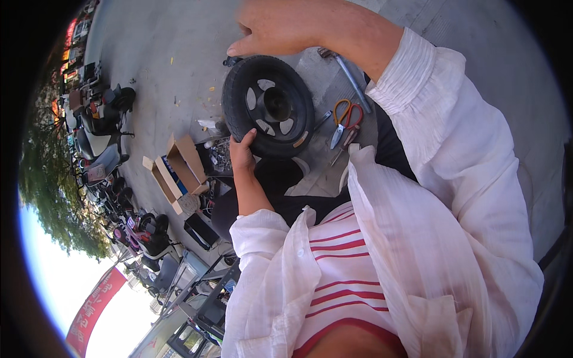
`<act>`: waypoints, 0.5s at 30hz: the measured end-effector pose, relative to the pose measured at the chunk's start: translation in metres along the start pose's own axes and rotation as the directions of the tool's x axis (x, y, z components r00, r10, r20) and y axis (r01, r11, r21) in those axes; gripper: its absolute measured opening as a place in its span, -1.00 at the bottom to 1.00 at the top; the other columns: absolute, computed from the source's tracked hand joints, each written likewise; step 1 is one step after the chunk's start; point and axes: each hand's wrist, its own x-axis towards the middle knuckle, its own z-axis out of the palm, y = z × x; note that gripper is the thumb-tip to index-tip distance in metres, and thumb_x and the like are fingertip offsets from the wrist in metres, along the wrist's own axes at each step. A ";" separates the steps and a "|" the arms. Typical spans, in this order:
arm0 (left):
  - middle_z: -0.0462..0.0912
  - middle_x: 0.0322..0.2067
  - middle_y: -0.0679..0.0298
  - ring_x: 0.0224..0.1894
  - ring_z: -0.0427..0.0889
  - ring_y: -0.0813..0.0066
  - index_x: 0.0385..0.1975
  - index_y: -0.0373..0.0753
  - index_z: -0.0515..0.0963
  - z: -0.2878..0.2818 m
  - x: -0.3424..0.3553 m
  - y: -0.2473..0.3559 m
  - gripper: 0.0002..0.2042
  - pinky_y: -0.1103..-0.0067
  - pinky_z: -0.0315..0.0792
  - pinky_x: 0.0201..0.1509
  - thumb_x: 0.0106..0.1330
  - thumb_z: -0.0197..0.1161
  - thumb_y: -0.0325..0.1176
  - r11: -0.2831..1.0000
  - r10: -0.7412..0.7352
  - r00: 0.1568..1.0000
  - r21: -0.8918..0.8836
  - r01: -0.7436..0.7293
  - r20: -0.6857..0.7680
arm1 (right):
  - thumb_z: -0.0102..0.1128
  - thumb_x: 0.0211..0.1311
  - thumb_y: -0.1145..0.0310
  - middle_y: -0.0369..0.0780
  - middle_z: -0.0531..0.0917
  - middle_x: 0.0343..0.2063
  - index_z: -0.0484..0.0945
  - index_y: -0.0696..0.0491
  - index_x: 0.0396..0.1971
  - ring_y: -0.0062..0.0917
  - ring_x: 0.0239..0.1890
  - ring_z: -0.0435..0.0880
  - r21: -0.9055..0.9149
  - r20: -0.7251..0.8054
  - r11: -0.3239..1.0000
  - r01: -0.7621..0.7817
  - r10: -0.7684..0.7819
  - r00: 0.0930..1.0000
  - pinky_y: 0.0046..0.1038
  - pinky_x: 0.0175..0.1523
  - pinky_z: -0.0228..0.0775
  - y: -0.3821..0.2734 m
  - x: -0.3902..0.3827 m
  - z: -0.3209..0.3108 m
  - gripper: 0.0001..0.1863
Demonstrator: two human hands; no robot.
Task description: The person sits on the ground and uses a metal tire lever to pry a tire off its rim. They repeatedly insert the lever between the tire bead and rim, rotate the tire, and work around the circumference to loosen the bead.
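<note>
A small black wheel (234,113) with its tire stands tilted before me, its dark spoked rim and round hub facing up. My left hand (243,154) grips the tire's lower left edge, thumb on the sidewall. Over the wheel's far edge is my right hand (268,28), bent at the wrist. Its fingers are partly blurred and cut by the upper edge, so their grip is unclear. A small dark object (231,61) shows just below its thumb. Right of the wheel lie scissors (338,135) with orange and red handles, a hammer (352,80) and a screwdriver (345,145).
An open cardboard box (186,156) and a dark tray of small metal parts (217,156) sit left of the wheel. Parked scooters (101,116) line the far left. A black open box (201,231) lies near my left sleeve. Grey paving (161,36) spreads around.
</note>
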 end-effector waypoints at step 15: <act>0.56 -0.10 0.08 -0.14 0.62 0.24 0.11 -0.38 0.32 0.021 0.000 0.015 -0.40 0.40 0.54 -0.03 0.07 0.42 -0.40 0.992 0.033 0.998 0.118 -0.039 0.046 | 0.20 0.15 0.03 0.01 0.69 -0.28 0.69 0.16 -0.37 -0.11 -0.16 0.67 -0.058 0.173 0.998 0.029 -0.018 0.985 -0.15 -0.08 0.51 -0.004 -0.003 0.003 -0.57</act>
